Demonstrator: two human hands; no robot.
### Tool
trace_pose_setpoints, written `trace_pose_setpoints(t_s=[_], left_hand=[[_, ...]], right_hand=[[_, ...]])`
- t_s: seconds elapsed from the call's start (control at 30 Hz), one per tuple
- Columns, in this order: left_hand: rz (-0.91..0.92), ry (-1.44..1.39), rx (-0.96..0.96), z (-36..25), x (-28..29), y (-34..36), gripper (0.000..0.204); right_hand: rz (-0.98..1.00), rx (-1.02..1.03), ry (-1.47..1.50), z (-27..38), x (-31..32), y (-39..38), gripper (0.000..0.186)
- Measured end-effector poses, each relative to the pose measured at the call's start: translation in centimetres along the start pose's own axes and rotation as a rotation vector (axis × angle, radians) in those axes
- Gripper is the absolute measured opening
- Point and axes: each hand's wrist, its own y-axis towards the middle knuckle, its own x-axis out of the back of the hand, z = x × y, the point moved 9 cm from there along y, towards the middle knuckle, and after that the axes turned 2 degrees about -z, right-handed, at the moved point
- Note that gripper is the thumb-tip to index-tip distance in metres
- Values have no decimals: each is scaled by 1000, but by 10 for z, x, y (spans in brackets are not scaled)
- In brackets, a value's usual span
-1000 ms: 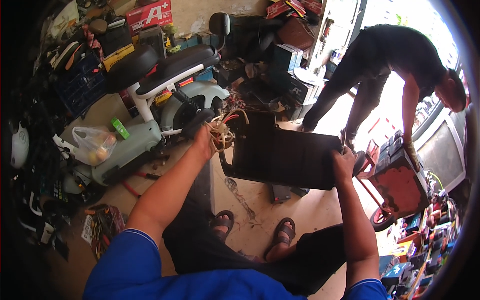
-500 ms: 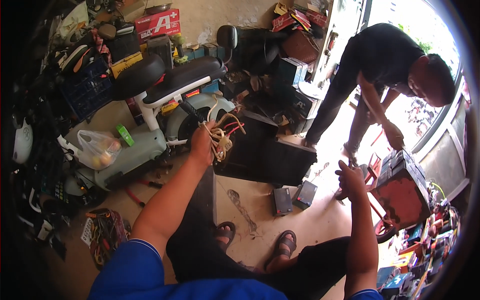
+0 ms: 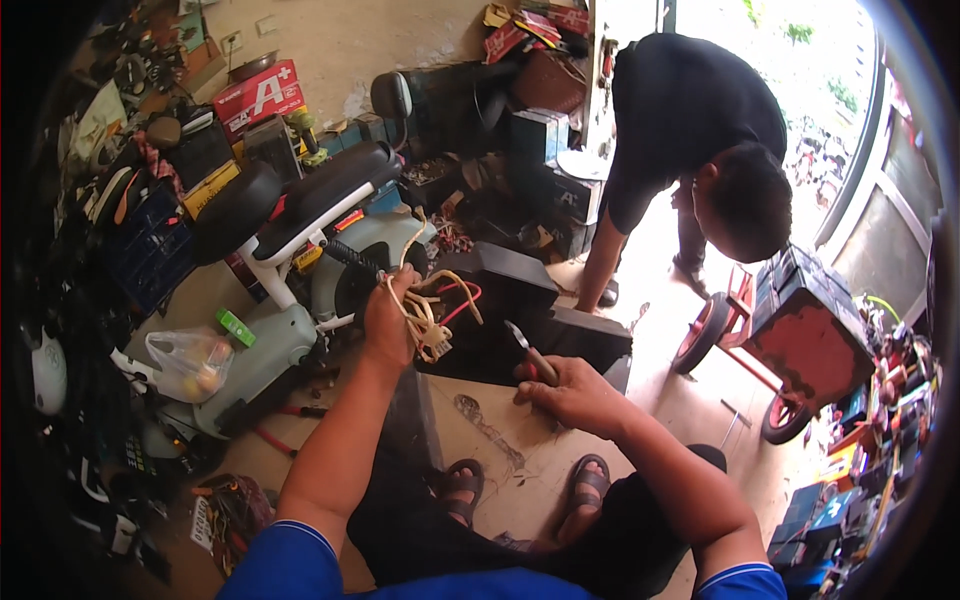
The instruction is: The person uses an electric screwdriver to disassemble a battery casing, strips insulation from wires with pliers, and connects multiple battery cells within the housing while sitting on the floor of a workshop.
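Observation:
My left hand (image 3: 388, 325) is closed around a bundle of cream and red wires (image 3: 436, 300). A pale plug connector (image 3: 432, 342) hangs from the bundle. My right hand (image 3: 585, 398) grips a pair of pliers (image 3: 530, 352) with red on the handles, its metal head pointing up toward the wires but apart from them. Beyond both hands lies a large black case (image 3: 480, 345). Left of my left arm stands a pale grey-green electric scooter (image 3: 262, 350) with a dark seat.
A co-worker (image 3: 690, 130) in black bends over at the case's far end, one arm reaching down. To the right stands a red wheeled cart (image 3: 810, 350) with dark batteries on top. A bag of fruit (image 3: 195, 365) rests on the scooter. Tools (image 3: 235, 510) lie at lower left.
My right hand has swung left toward the wires, bringing the pliers into plain sight. The co-worker has bent lower over the case. Two small dark blocks on the floor no longer show.

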Motion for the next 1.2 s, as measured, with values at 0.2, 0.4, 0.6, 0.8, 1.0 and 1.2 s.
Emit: trace_pose_setpoints(t_s=[0.2, 0.4, 0.6, 0.8, 1.0, 1.2], left_hand=[[31, -16, 174, 8, -22, -15, 27], [192, -84, 364, 26, -26, -17, 28], [267, -35, 415, 38, -10, -11, 30], [286, 9, 479, 28, -39, -33, 30], [210, 99, 519, 34, -32, -30, 25], [38, 214, 538, 32, -40, -39, 19]], right_hand=[[32, 34, 262, -3, -13, 17, 24], [64, 26, 343, -2, -31, 25, 20], [131, -6, 275, -5, -32, 30, 23], [170, 10, 263, -12, -32, 35, 21], [141, -10, 291, -15, -21, 34, 19], [207, -12, 237, -16, -18, 33, 21]])
